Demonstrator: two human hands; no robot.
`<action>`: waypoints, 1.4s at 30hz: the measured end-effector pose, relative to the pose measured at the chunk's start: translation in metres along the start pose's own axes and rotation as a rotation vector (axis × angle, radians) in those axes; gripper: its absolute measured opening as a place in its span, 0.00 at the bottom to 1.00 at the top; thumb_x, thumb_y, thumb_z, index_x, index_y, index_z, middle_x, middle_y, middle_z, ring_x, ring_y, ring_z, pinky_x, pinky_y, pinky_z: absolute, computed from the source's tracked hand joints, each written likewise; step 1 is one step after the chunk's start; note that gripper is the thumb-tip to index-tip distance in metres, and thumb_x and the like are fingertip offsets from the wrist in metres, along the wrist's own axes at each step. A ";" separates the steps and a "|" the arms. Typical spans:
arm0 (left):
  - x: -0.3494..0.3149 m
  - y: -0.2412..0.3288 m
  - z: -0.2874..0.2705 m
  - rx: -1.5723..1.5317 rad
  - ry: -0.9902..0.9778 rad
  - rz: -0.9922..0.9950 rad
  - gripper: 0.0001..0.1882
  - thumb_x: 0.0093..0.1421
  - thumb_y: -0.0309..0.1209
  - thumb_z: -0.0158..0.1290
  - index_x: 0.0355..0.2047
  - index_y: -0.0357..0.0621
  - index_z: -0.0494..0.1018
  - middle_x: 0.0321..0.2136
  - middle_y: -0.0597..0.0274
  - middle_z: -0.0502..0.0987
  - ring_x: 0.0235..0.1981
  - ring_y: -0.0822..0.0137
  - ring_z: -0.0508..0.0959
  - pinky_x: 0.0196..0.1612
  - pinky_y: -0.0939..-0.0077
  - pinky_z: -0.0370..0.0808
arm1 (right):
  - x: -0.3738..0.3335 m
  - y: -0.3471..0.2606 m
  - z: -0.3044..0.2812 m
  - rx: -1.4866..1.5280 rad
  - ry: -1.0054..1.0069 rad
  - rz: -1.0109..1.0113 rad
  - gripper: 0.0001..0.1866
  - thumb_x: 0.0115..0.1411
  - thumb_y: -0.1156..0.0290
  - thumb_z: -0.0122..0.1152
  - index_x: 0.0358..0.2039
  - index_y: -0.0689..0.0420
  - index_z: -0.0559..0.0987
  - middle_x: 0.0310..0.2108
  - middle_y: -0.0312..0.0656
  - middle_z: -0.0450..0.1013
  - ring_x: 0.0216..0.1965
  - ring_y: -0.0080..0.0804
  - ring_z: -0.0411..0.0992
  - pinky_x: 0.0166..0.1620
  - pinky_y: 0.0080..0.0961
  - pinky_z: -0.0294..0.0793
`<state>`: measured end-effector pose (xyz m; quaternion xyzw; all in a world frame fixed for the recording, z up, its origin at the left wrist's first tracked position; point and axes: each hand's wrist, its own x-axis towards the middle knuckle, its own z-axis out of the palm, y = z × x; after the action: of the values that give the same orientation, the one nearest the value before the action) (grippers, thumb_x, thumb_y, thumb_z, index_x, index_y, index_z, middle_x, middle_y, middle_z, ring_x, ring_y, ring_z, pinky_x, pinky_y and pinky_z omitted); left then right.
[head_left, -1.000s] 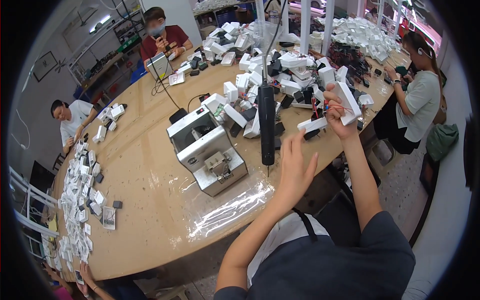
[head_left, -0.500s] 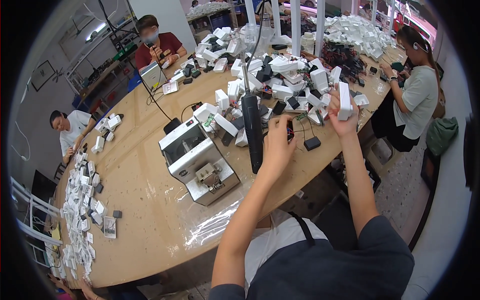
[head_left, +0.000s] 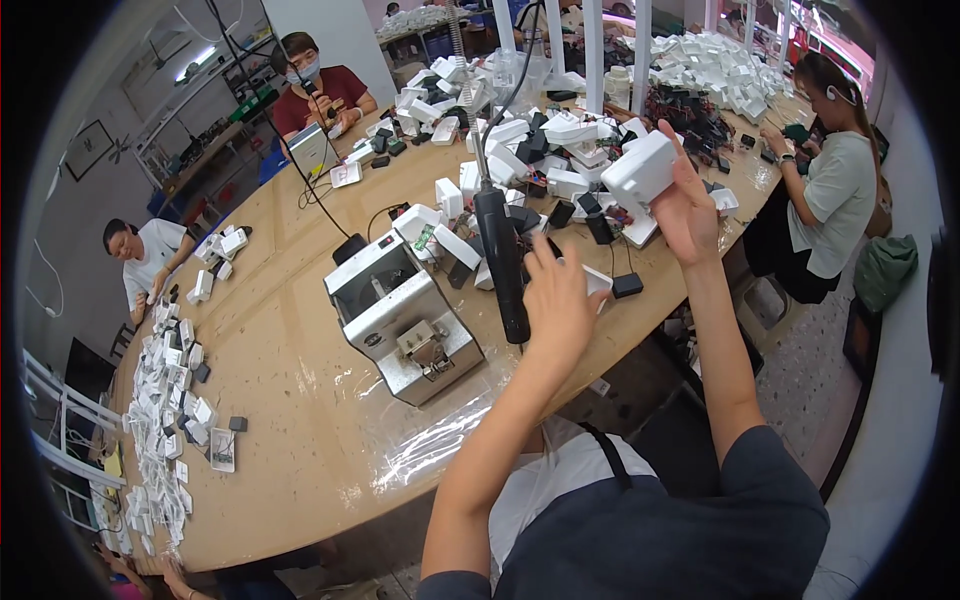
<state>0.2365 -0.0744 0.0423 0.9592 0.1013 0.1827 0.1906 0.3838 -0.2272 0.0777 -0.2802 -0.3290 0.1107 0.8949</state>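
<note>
My right hand holds up a white plastic housing, its broad face turned to the left, over the near right part of the table. Fingers of that hand stretch up along the housing's far side. Lower and to the left, my left hand has its fingers apart, just right of a hanging black electric screwdriver. Partly behind the left hand lies a white casing piece; whether the fingertips touch it I cannot tell. Beside it sits a small black box with a thin wire.
A metal machine with a clamp stands left of the screwdriver. Heaped white housings and black parts cover the table beyond my hands. More housings line the left edge. Co-workers sit across, at left and at right.
My right hand has shifted up and left, turning the housing from its narrow side to its broad face. The left hand's fingers have spread, and a white casing piece now shows beside them.
</note>
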 end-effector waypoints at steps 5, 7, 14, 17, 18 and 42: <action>-0.003 0.009 -0.014 -0.683 0.253 0.343 0.46 0.55 0.33 0.68 0.69 0.38 0.55 0.63 0.36 0.63 0.61 0.40 0.69 0.60 0.52 0.68 | -0.022 0.001 0.060 0.194 -0.154 0.114 0.36 0.69 0.68 0.54 0.73 0.60 0.53 0.66 0.43 0.64 0.65 0.39 0.65 0.68 0.42 0.63; -0.018 -0.005 -0.015 -0.845 0.137 0.348 0.37 0.58 0.30 0.64 0.65 0.37 0.61 0.58 0.39 0.69 0.58 0.45 0.72 0.59 0.57 0.69 | -0.036 0.004 0.081 0.212 -0.311 0.283 0.43 0.64 0.67 0.59 0.74 0.63 0.49 0.64 0.48 0.66 0.66 0.47 0.65 0.67 0.44 0.67; -0.158 -0.079 -0.109 -1.144 -0.348 -0.103 0.10 0.71 0.29 0.53 0.50 0.43 0.70 0.26 0.67 0.72 0.27 0.80 0.70 0.31 0.81 0.70 | -0.084 0.052 0.086 0.376 -0.727 0.609 0.09 0.57 0.73 0.66 0.22 0.51 0.75 0.40 0.38 0.63 0.61 0.55 0.67 0.67 0.68 0.59; -0.188 -0.115 -0.147 -0.679 -0.429 -0.112 0.23 0.61 0.30 0.63 0.55 0.43 0.71 0.30 0.66 0.72 0.31 0.76 0.74 0.33 0.80 0.70 | -0.102 0.077 0.088 0.078 -0.992 0.786 0.06 0.56 0.80 0.62 0.23 0.55 0.78 0.52 0.46 0.64 0.61 0.53 0.67 0.61 0.42 0.68; -0.199 -0.122 -0.155 -0.645 -0.392 -0.087 0.30 0.56 0.31 0.67 0.58 0.44 0.71 0.32 0.64 0.73 0.33 0.73 0.74 0.35 0.79 0.71 | -0.107 0.093 0.093 0.105 -1.002 0.800 0.06 0.56 0.80 0.62 0.23 0.55 0.78 0.52 0.46 0.64 0.61 0.53 0.67 0.61 0.42 0.68; -0.199 -0.154 -0.139 -0.766 -0.122 -0.416 0.15 0.64 0.27 0.58 0.49 0.39 0.70 0.26 0.65 0.69 0.26 0.75 0.71 0.28 0.78 0.68 | -0.225 0.146 0.150 -1.098 -1.097 -0.482 0.12 0.56 0.65 0.63 0.42 0.43 0.81 0.42 0.26 0.75 0.49 0.23 0.74 0.55 0.32 0.64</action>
<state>-0.0180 0.0586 0.0381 0.7876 0.2058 0.1076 0.5708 0.1136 -0.1290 -0.0309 -0.5067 -0.7795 -0.1408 0.3404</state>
